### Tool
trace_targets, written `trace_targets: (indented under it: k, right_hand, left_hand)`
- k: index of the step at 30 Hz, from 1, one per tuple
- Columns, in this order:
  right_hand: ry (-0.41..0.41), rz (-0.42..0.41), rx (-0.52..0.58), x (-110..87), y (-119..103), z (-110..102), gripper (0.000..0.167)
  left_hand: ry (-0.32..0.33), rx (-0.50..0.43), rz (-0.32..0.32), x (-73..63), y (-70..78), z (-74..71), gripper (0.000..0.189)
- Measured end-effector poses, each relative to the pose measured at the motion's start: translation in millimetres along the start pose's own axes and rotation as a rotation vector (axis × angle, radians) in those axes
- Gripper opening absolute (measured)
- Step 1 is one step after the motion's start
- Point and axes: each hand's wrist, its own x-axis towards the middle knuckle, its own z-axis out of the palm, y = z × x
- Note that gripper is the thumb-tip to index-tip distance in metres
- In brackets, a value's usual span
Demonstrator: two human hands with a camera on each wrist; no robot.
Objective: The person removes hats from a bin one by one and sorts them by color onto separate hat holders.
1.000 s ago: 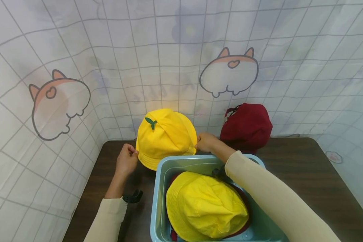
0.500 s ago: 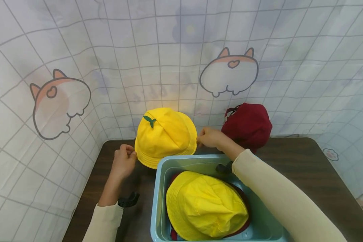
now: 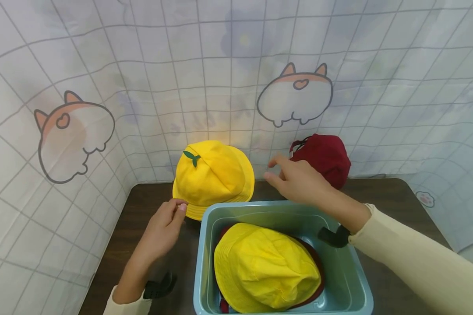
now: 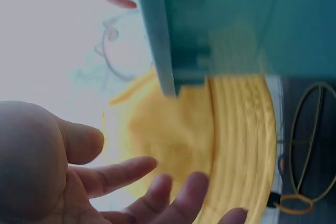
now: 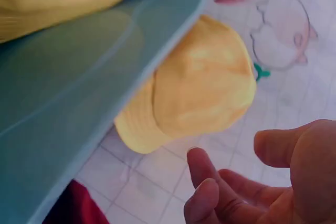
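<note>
A yellow bucket hat (image 3: 213, 175) with a green sprout on its crown stands brim down at the back of the table, behind the bin. My left hand (image 3: 163, 227) is at its front left brim, fingers loosely bent; in the left wrist view the fingers (image 4: 121, 177) are spread before the hat with nothing gripped. My right hand (image 3: 299, 179) hovers above the bin's back rim, apart from the hat, with thumb and fingers parted. Behind that hand sits a dark red hat (image 3: 325, 157). Inside the bin lies another yellow bucket hat (image 3: 272, 267) over a dark red thing (image 3: 317, 262).
The light blue plastic bin (image 3: 362, 284) takes up the front middle of the dark wooden table (image 3: 390, 210). A white grid-patterned curtain (image 3: 217, 65) rises right behind the table. Black camera mounts sit on both wrists.
Both hands have let go of the brim of the yellow hat at the back. My right hand has moved right, towards the red hat; my left hand has come slightly right, its fingers loosened.
</note>
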Motion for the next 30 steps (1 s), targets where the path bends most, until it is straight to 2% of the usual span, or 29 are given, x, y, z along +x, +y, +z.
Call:
trace_targets:
  k: [6, 12, 15, 20, 26, 30]
  right_hand:
    - [-0.046, -0.174, -0.044, -43.9, 6.2, 2.6, 0.038]
    - [-0.111, -0.317, -0.117, -75.9, 16.4, 15.3, 0.045]
    - [-0.126, -0.372, -0.173, -86.2, 19.2, 21.0, 0.05]
    - [-0.141, -0.462, -0.203, -98.6, 24.5, 26.8, 0.054]
    - [-0.116, -0.565, -0.364, -110.7, 28.5, 32.4, 0.057]
    - [-0.143, -0.589, -0.417, -114.8, 29.9, 33.9, 0.058]
  left_hand:
    - [-0.056, -0.051, 0.021, -23.5, 15.0, 10.8, 0.052]
    - [-0.086, -0.047, 0.074, -39.9, 23.1, 22.9, 0.053]
    - [-0.1, -0.051, 0.075, -45.0, 24.1, 28.9, 0.056]
    - [-0.137, -0.079, 0.043, -49.6, 22.9, 37.9, 0.062]
    - [-0.13, -0.09, 0.029, -51.9, 20.0, 46.4, 0.067]
    - [-0.127, -0.081, 0.037, -52.4, 19.6, 50.5, 0.067]
